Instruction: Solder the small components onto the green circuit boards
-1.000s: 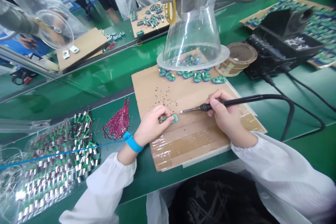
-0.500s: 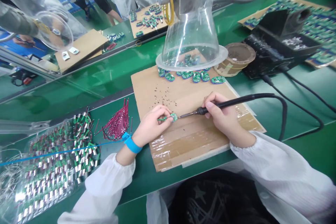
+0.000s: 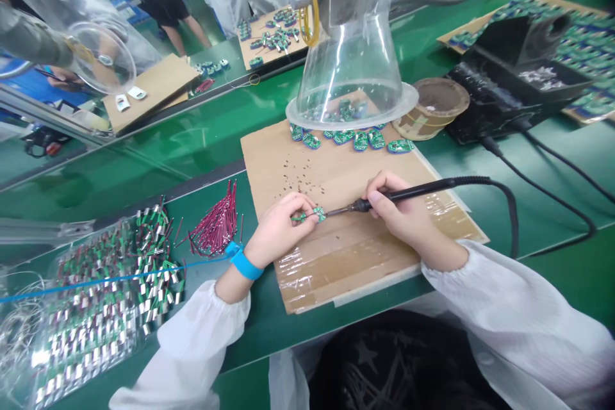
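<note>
My left hand pinches a small green circuit board with a short wire attached, holding it just above the cardboard sheet. My right hand grips a black-handled soldering iron like a pen. Its thin metal tip reaches the board's near edge, and the exact contact point is too small to tell. A black cord runs from the iron's back end to the right. Dark specks lie scattered on the cardboard, and a blue strap circles my left wrist.
A row of green boards lies beyond the hands, below a clear plastic extraction hood. Left of the cardboard are a red wire bundle and a clear tray of wired parts. A soldering station stands right.
The soldering iron's tip has moved down and left from just beside the board to its edge. My left hand has stayed nearly still, holding the board.
</note>
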Demonstrator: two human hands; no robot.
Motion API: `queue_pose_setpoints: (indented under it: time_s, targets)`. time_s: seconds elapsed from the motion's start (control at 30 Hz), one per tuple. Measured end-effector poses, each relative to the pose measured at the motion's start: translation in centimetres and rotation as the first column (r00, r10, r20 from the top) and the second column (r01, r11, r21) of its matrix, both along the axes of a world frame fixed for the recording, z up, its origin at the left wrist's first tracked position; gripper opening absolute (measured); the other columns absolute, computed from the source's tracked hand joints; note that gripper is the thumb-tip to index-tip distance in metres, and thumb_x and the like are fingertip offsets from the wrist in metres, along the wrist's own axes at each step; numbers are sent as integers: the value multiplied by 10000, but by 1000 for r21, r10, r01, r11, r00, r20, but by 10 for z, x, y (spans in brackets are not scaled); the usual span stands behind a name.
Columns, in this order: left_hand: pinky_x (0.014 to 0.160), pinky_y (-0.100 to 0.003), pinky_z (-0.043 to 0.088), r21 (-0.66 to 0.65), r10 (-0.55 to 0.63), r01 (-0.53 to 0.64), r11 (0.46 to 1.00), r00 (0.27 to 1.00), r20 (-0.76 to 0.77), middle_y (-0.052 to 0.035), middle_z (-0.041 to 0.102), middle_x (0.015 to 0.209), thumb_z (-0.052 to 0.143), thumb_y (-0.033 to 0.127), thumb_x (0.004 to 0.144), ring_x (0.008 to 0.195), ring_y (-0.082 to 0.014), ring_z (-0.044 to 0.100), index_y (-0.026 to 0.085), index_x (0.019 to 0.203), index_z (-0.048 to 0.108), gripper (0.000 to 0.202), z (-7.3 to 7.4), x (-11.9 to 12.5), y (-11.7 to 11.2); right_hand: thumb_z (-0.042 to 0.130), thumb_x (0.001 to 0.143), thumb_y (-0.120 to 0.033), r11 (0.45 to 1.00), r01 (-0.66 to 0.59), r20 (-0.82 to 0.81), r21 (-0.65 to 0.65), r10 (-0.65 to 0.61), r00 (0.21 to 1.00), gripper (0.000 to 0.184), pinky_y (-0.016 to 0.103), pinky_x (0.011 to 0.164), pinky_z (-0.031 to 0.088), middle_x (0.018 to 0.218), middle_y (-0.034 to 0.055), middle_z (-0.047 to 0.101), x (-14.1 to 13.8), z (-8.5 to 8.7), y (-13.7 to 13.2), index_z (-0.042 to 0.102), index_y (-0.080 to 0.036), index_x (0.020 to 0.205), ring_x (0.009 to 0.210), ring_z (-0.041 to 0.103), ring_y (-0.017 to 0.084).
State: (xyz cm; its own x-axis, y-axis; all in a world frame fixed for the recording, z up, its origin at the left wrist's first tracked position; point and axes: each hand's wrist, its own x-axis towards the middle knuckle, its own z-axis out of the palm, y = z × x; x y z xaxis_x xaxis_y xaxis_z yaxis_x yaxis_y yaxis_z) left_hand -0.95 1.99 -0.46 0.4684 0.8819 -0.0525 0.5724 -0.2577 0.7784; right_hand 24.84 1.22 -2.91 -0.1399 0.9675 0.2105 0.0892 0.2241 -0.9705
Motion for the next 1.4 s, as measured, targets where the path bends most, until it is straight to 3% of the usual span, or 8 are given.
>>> queue_pose_setpoints:
  time_s: [0.37, 0.6, 0.83, 1.03, 1.4]
  targets:
    - [797, -295, 456, -16, 25, -25, 1000, 999, 29, -2, 661, 1085, 659, 172, 904, 945, -153, 610, 195, 808, 583, 125, 0, 1, -1, 597, 1000, -361, 999, -8, -18, 40, 9, 1000, 220, 303, 552, 365, 684, -18, 538, 2, -1, -2, 574, -226, 828, 563, 491, 130]
    - [789, -293, 456, -12, 33, -32, 999, 999, 28, 7, 664, 1084, 676, 180, 891, 919, -144, 611, 200, 808, 590, 120, 0, 1, -2, 606, 992, -377, 991, 133, -93, 1, -132, 987, 228, 290, 490, 343, 633, -33, 522, 3, -1, -1, 572, -235, 817, 491, 477, 121]
    - [779, -295, 468, 4, 10, -10, 1000, 1000, 9, -4, 663, 1107, 658, 203, 903, 966, -162, 615, 206, 828, 596, 98, 0, -1, -2, 608, 987, -380, 995, 101, -30, 25, -100, 994, 236, 302, 531, 353, 651, -30, 524, 2, -1, -1, 559, -234, 809, 535, 473, 132]
    - [749, -296, 460, -26, 0, 0, 1000, 1000, -27, 3, 665, 1046, 642, 234, 926, 825, -145, 571, 228, 975, 608, 60, 3, -5, 0, 608, 987, -389, 996, 83, -21, 26, -82, 996, 244, 299, 531, 344, 636, -34, 518, 2, 1, -1, 552, -235, 807, 533, 469, 132]
    - [783, -314, 476, 1, -65, 65, 998, 997, 29, -37, 675, 1098, 579, 234, 976, 923, -167, 613, 202, 889, 602, 96, 0, -6, 3, 612, 973, -474, 999, 48, 17, 15, -48, 999, 302, 311, 523, 356, 621, -24, 523, 0, 7, -1, 549, -241, 792, 533, 478, 144]
